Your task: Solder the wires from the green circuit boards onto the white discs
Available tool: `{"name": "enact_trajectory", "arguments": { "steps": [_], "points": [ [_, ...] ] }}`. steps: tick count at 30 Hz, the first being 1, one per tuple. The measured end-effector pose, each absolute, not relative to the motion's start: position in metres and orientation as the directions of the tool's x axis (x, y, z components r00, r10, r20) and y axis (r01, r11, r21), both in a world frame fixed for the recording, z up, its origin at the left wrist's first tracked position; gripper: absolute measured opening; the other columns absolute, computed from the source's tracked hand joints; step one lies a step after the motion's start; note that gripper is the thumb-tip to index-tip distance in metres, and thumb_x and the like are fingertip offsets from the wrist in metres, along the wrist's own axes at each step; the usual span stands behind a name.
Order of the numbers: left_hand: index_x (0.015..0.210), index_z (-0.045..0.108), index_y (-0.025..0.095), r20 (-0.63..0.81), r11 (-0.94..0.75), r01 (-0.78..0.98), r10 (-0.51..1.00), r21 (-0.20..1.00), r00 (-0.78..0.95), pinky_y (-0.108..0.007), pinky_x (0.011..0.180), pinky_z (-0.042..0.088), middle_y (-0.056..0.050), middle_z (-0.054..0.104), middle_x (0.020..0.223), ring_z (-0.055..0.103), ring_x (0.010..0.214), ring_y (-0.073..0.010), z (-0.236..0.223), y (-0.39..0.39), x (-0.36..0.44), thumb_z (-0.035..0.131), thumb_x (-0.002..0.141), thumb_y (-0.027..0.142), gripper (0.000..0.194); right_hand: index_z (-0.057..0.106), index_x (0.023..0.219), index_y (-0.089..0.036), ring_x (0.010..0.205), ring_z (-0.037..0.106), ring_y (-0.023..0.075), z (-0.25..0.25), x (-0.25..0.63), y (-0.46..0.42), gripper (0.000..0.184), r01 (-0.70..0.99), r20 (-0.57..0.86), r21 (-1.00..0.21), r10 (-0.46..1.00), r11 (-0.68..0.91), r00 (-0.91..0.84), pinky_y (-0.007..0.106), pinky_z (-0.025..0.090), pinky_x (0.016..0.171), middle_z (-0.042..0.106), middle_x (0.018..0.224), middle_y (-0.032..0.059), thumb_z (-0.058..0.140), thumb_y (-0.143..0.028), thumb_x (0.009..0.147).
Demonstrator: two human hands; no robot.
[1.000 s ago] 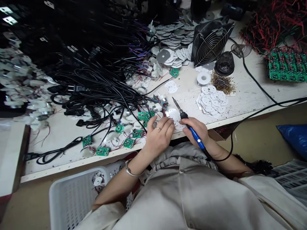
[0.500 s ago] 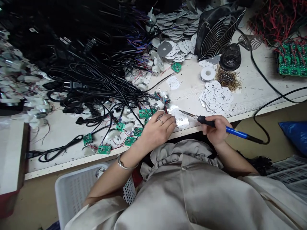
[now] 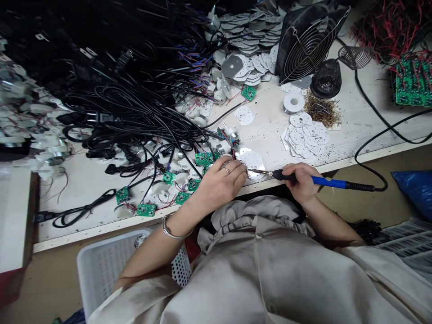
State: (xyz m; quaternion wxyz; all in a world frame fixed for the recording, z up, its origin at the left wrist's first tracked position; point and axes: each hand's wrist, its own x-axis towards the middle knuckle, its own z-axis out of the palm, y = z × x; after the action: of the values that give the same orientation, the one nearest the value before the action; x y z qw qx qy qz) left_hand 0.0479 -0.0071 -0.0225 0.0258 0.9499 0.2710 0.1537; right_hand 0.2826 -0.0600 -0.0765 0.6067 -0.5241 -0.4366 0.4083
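Observation:
A soldering iron (image 3: 329, 182) with a blue and black handle is gripped in my right hand (image 3: 301, 183). Its metal tip points left and reaches the lower part of a white plate-like circuit board (image 3: 254, 161) by the bench's front edge. My left hand (image 3: 224, 180) lies at the left side of that board, its fingers bent and together. The fingertips hide whatever they may be pinching. Just beyond this hand sit a small motor assembly (image 3: 231, 133) and a green circuit board (image 3: 204, 158) with wires.
Black cables (image 3: 135, 112) and white motors crowd the left. A pile of white boards (image 3: 305, 137), a solder spool (image 3: 293, 104), a black fan (image 3: 308, 45) and a tip-cleaning holder (image 3: 326, 78) stand on the right. The iron's cord (image 3: 362, 150) trails over the bench edge.
The soldering iron's tip has moved down and onto the white board near my left fingertips, its handle now more level. My left hand stays nearly in place.

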Motion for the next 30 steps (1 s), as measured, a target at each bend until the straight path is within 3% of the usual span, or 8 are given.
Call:
{"name": "enact_trajectory", "arguments": {
  "steps": [5, 12, 20, 26, 28, 30],
  "points": [
    [0.095, 0.07, 0.018, 0.269, -0.872, 0.488, 0.478, 0.031, 0.836, -0.041, 0.095, 0.052, -0.006, 0.075, 0.109, 0.066, 0.102, -0.0195, -0.021, -0.006, 0.048, 0.044, 0.1, 0.016, 0.027, 0.073, 0.071, -0.023, 0.032, 0.043, 0.0088, -0.075, 0.283, -0.059, 0.038, -0.027, 0.141, -0.988, 0.956, 0.153, 0.256, 0.023, 0.032, 0.032, 0.06, 0.053, -0.0023, 0.054, -0.051, 0.088],
    [0.095, 0.069, 0.018, 0.25, -0.868, 0.495, 0.49, 0.046, 0.835, -0.04, 0.097, 0.051, -0.005, 0.075, 0.11, 0.066, 0.103, -0.0192, -0.022, -0.007, 0.048, 0.043, 0.101, 0.017, 0.027, 0.072, 0.071, -0.023, 0.031, 0.041, 0.0088, -0.074, 0.282, -0.058, 0.04, -0.017, 0.145, -0.987, 0.946, 0.157, 0.291, 0.024, 0.031, 0.03, 0.061, 0.053, -0.0021, 0.052, -0.052, 0.089],
    [0.092, 0.069, 0.016, 0.294, -0.874, 0.486, 0.457, -0.026, 0.839, -0.039, 0.094, 0.052, -0.005, 0.075, 0.106, 0.066, 0.1, -0.019, -0.022, -0.007, 0.049, 0.046, 0.101, 0.016, 0.025, 0.072, 0.072, -0.022, 0.033, 0.043, 0.0102, -0.075, 0.283, -0.058, 0.039, 0.013, 0.163, -0.986, 0.96, 0.164, 0.226, 0.026, 0.032, 0.032, 0.059, 0.051, -0.0022, 0.053, -0.051, 0.09],
    [0.093, 0.069, 0.018, 0.3, -0.873, 0.474, 0.426, -0.111, 0.854, -0.037, 0.094, 0.051, -0.002, 0.075, 0.107, 0.065, 0.1, -0.0184, -0.021, -0.007, 0.048, 0.045, 0.1, 0.016, 0.025, 0.07, 0.075, -0.023, 0.032, 0.041, 0.0109, -0.072, 0.28, -0.061, 0.036, 0.004, 0.22, -0.972, 0.909, 0.234, 0.354, 0.027, 0.028, 0.03, 0.055, 0.05, -0.0024, 0.052, -0.05, 0.092],
    [0.093, 0.069, 0.018, 0.301, -0.874, 0.478, 0.435, -0.084, 0.849, -0.037, 0.095, 0.051, -0.003, 0.075, 0.107, 0.065, 0.1, -0.0183, -0.022, -0.006, 0.048, 0.045, 0.1, 0.016, 0.025, 0.07, 0.086, -0.025, 0.036, 0.047, 0.0121, -0.069, 0.277, -0.061, 0.032, 0.001, 0.261, -0.96, 0.89, 0.281, 0.375, 0.027, 0.036, 0.033, 0.059, 0.054, -0.0024, 0.049, -0.048, 0.094],
    [0.093, 0.069, 0.018, 0.31, -0.876, 0.481, 0.448, -0.037, 0.839, -0.038, 0.095, 0.05, -0.004, 0.075, 0.107, 0.064, 0.101, -0.0183, -0.022, -0.006, 0.048, 0.046, 0.1, 0.016, 0.024, 0.066, 0.103, -0.027, 0.05, 0.063, 0.0146, -0.066, 0.274, -0.06, 0.025, 0.028, 0.315, -0.946, 0.901, 0.322, 0.297, 0.03, 0.053, 0.047, 0.069, 0.07, -0.0008, 0.049, -0.043, 0.097]
  ]
}}
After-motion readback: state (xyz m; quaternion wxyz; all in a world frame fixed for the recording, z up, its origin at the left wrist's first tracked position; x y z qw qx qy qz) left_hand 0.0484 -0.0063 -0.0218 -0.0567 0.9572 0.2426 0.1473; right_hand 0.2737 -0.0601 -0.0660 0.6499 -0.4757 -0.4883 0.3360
